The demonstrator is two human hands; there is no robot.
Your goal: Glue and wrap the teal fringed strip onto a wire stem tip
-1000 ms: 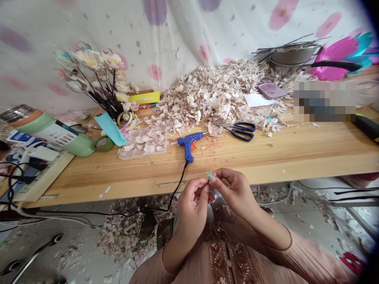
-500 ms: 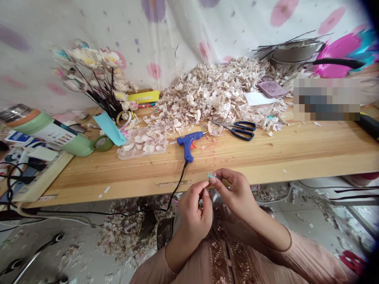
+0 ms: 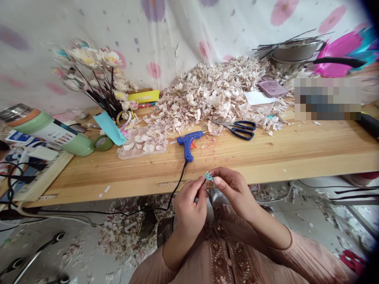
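Observation:
Both my hands meet just below the front edge of the wooden table [image 3: 266, 157]. Between their fingertips is a tiny teal star-shaped piece [image 3: 209, 176]. My right hand [image 3: 232, 189] pinches it from the right with thumb and forefinger. My left hand [image 3: 191, 205] is closed, its fingertips pressed against the piece from the left. A blue hot glue gun [image 3: 188, 142] lies on the table just beyond my hands, its black cord hanging over the edge.
Blue-handled scissors [image 3: 241, 130] lie right of the glue gun. A big heap of pale petals [image 3: 219, 90] fills the table's back. A clear tray of petals [image 3: 143, 144], a bunch of finished flowers [image 3: 94, 67], tape rolls and a green flask [image 3: 47, 130] stand at left.
My left hand rose from below and its fingertips closed in on the teal piece. My right hand kept its pinch and barely shifted.

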